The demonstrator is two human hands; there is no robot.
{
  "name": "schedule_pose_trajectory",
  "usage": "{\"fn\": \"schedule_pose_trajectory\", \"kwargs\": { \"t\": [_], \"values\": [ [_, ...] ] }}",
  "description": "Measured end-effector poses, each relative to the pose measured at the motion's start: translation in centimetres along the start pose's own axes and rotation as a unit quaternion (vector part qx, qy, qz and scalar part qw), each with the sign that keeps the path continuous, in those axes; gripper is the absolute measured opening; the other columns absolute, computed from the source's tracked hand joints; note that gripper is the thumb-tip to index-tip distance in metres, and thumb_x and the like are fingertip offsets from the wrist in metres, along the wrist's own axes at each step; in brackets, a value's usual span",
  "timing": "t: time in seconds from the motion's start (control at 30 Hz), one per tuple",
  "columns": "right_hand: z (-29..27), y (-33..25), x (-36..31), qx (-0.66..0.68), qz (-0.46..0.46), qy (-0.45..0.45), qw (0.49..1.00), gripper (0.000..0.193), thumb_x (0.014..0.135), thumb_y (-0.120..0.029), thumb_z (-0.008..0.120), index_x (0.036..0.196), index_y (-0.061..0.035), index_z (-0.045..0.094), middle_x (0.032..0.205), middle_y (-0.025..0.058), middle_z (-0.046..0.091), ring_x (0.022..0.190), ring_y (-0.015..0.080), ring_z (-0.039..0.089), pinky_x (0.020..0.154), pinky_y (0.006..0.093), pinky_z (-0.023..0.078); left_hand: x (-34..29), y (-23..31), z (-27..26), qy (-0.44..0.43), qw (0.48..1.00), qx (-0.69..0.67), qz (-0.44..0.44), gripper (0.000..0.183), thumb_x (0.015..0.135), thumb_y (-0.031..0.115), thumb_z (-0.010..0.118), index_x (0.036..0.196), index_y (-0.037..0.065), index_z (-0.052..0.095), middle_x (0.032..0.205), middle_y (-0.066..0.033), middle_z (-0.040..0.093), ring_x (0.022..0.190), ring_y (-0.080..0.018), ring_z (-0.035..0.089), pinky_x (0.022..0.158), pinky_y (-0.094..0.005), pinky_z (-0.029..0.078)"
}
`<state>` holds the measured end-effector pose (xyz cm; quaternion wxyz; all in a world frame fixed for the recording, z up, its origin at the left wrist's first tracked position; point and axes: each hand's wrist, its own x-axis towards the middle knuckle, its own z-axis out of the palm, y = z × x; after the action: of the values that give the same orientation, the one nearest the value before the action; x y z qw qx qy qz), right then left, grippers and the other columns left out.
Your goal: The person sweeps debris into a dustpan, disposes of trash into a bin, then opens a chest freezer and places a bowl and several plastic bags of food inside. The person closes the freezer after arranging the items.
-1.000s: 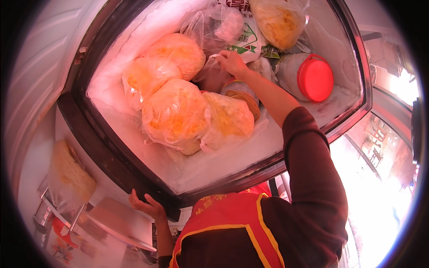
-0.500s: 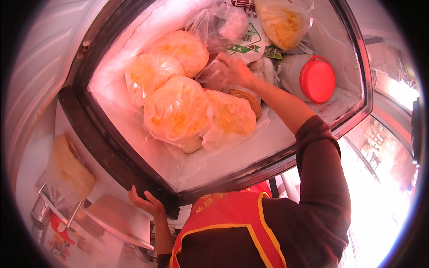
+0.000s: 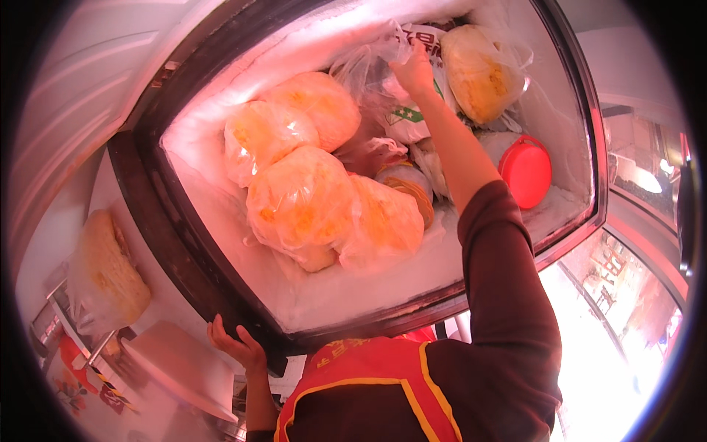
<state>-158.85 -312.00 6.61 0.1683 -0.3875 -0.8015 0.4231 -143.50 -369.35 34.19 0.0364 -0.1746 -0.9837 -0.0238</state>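
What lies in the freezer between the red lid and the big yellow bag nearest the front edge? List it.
In the head view, between the red lid and the big yellow bag lie another yellow bag, a small wrapped tub and the person's right forearm.

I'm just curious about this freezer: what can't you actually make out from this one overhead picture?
- Bags under the top layer: hidden by the orange bags in the head view.
- White tub beneath the red lid: mostly covered by the lid and the forearm.
- What the right hand pinches: crumpled clear plastic blurs it.
- Left hand palm: pressed against the freezer rim.
- Bottom-left items: bent and blurred at the picture's edge.
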Motion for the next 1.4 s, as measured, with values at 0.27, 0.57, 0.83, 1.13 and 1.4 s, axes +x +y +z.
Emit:
{"fn": "schedule_pose_trajectory", "kwargs": {
  "t": [0.27, 0.57, 0.83, 1.13, 1.4],
  "values": [
    [1.1, -0.5, 0.5, -0.138, -0.076, -0.176, 0.972, 0.026, 0.085, -0.027, 0.062, 0.1, -0.0075, 0.069, 0.089, 0.0139, 0.068, 0.083, 0.0321, 0.065, 0.072, 0.0414, 0.051, -0.2, -0.3, -0.1, -0.008, 1.0, 0.022, 0.002, 0.041, 0.099, 0.02, 0.046, 0.132, -0.005, 0.041, 0.133, -0.0182, 0.046, 0.127, -0.0412, 0.035, 0.107, -0.0514, 0.026],
    [-9.1, -0.1, -3.5, -0.25, -0.207, -0.102, 0.94, 0.026, 0.094, -0.029, 0.057, 0.087, -0.007, 0.068, 0.062, 0.0071, 0.055, 0.054, 0.024, 0.054, 0.048, 0.0364, 0.043, 0.2, 0.2, -0.3, -0.002, 1.0, -0.004, 0.004, 0.041, 0.099, 0.019, 0.046, 0.132, -0.005, 0.041, 0.134, -0.0187, 0.045, 0.127, -0.0416, 0.035, 0.107, -0.0514, 0.027],
    [-13.8, -13.5, -5.1, 0.239, 0.045, -0.186, 0.952, 0.029, 0.097, -0.025, 0.054, 0.104, 0.0004, 0.066, 0.059, -0.0093, 0.038, 0.049, 0.0002, 0.034, 0.043, 0.0195, 0.027, 0.3, 0.2, -0.4, 0.003, 1.0, -0.011, 0.008, 0.039, 0.099, 0.017, 0.046, 0.132, -0.003, 0.042, 0.134, -0.0187, 0.046, 0.127, -0.0405, 0.036, 0.107, -0.0509, 0.027],
    [-19.2, -14.7, -7.5, 0.185, 0.07, -0.148, 0.969, 0.032, 0.097, -0.017, 0.05, 0.122, 0.0016, 0.057, 0.057, -0.0079, 0.037, 0.048, 0.001, 0.032, 0.043, 0.0197, 0.025, 0.0, 0.0, -0.1, 0.011, 1.0, -0.026, 0.002, 0.038, 0.098, 0.015, 0.046, 0.132, -0.003, 0.042, 0.135, -0.0198, 0.045, 0.127, -0.0396, 0.037, 0.107, -0.0507, 0.028],
    [-20.2, -9.5, -10.0, 0.24, 0.135, -0.137, 0.952, 0.044, 0.093, -0.011, 0.052, 0.134, 0.0038, 0.046, 0.059, -0.0044, 0.041, 0.046, 0.0047, 0.036, 0.042, 0.0211, 0.032, 0.0, -0.2, -0.2, -0.001, 1.0, -0.031, -0.005, 0.04, 0.097, 0.015, 0.046, 0.132, -0.005, 0.042, 0.134, -0.0194, 0.045, 0.128, -0.0413, 0.035, 0.107, -0.0519, 0.026]
  ]
}}
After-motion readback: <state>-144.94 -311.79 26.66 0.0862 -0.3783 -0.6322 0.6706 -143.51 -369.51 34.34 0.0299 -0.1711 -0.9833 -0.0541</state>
